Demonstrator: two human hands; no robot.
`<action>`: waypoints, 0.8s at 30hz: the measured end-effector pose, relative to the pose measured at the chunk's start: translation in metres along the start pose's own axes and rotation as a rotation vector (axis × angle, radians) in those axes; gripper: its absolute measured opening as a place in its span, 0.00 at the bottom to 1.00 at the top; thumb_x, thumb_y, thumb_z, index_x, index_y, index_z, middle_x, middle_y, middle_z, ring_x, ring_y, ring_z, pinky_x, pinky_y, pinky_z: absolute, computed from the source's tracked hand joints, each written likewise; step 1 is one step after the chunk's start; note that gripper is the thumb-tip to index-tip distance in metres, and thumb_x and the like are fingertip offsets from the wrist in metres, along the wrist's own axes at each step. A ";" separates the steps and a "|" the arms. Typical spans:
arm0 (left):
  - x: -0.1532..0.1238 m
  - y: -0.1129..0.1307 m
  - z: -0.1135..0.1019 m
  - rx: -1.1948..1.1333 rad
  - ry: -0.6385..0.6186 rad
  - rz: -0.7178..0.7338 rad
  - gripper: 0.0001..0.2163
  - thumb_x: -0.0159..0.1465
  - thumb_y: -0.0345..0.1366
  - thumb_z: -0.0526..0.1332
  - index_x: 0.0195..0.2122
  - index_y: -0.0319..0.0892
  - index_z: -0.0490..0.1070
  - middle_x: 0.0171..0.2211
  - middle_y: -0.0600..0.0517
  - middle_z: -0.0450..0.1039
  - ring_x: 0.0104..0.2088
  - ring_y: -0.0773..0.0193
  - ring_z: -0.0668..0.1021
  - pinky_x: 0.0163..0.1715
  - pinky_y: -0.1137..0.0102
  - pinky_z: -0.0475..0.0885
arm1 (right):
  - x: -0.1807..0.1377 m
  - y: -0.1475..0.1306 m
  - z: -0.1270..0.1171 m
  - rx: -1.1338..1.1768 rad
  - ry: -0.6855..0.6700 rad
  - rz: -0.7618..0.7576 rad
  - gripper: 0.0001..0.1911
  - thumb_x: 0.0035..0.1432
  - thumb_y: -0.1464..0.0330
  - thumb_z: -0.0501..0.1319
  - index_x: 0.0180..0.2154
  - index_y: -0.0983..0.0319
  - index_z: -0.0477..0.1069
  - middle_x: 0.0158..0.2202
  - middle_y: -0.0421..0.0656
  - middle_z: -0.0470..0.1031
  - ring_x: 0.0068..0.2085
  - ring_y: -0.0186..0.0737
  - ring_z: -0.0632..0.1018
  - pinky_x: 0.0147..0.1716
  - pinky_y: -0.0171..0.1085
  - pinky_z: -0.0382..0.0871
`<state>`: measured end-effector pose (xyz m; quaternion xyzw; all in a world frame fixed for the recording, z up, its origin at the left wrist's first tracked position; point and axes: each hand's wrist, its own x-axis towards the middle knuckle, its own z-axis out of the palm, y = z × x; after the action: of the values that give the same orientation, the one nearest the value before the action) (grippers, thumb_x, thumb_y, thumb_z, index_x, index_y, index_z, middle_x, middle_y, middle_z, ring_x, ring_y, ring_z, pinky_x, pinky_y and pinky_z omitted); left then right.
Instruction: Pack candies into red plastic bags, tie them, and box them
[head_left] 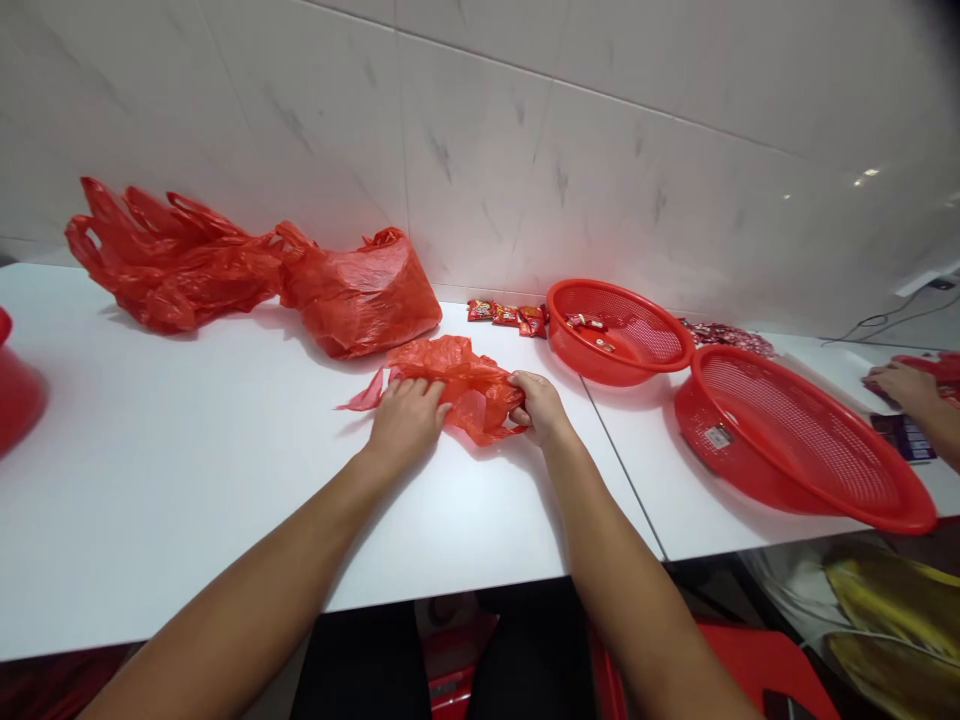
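Observation:
A crumpled red plastic bag (471,362) lies on the white table between my hands. My left hand (409,415) rests over its left part, fingers curled onto the plastic. At the bag's right edge, my right hand (538,405) pinches the film between thumb and fingers. Just behind it sits a full, bulging red plastic bag (367,295) against the wall. To the left of that, a bunch of loose red plastic bags (180,265) is heaped up.
Small red snack packets (506,315) lie by the wall. A round red basket (622,372) with a few wrapped pieces stands right of them, beside a larger red basket (750,480). Another person's hand (904,385) is at the far right. A red object (19,395) shows at the left edge.

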<state>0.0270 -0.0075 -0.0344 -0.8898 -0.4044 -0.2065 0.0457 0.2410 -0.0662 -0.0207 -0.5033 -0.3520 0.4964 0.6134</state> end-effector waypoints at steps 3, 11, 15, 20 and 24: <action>0.001 -0.018 -0.008 0.069 -0.102 -0.178 0.25 0.72 0.50 0.55 0.62 0.39 0.72 0.49 0.35 0.80 0.51 0.36 0.80 0.56 0.44 0.67 | 0.004 -0.005 -0.009 0.121 0.152 0.018 0.20 0.53 0.52 0.65 0.31 0.56 0.58 0.20 0.31 0.63 0.15 0.28 0.61 0.13 0.30 0.49; -0.004 -0.015 -0.018 0.045 -0.231 -0.165 0.28 0.62 0.57 0.64 0.54 0.40 0.74 0.37 0.39 0.83 0.41 0.35 0.83 0.52 0.44 0.68 | 0.015 -0.035 -0.102 0.449 0.929 0.029 0.37 0.58 0.36 0.60 0.54 0.56 0.60 0.38 0.44 0.77 0.32 0.43 0.83 0.24 0.37 0.76; -0.009 -0.010 -0.023 0.009 -0.271 -0.126 0.30 0.59 0.57 0.66 0.57 0.43 0.74 0.30 0.45 0.82 0.38 0.39 0.82 0.51 0.46 0.69 | 0.024 -0.036 -0.126 0.386 0.816 0.046 0.24 0.62 0.49 0.61 0.51 0.58 0.66 0.33 0.44 0.80 0.29 0.43 0.83 0.20 0.34 0.74; -0.010 -0.011 -0.028 0.007 -0.234 -0.125 0.26 0.55 0.60 0.67 0.43 0.43 0.77 0.49 0.36 0.79 0.49 0.34 0.79 0.53 0.43 0.68 | 0.031 -0.029 -0.107 0.410 0.747 0.003 0.11 0.59 0.68 0.54 0.44 0.61 0.69 0.27 0.42 0.79 0.28 0.41 0.83 0.23 0.33 0.76; -0.007 -0.012 -0.026 0.008 -0.219 -0.123 0.31 0.52 0.62 0.68 0.46 0.39 0.76 0.65 0.31 0.67 0.60 0.29 0.72 0.60 0.44 0.65 | 0.024 -0.031 -0.087 0.408 0.615 -0.006 0.11 0.57 0.68 0.55 0.40 0.63 0.71 0.26 0.46 0.80 0.29 0.44 0.84 0.26 0.35 0.77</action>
<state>0.0052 -0.0110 -0.0145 -0.8804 -0.4614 -0.1090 -0.0079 0.3360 -0.0665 -0.0141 -0.4955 -0.0465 0.3800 0.7797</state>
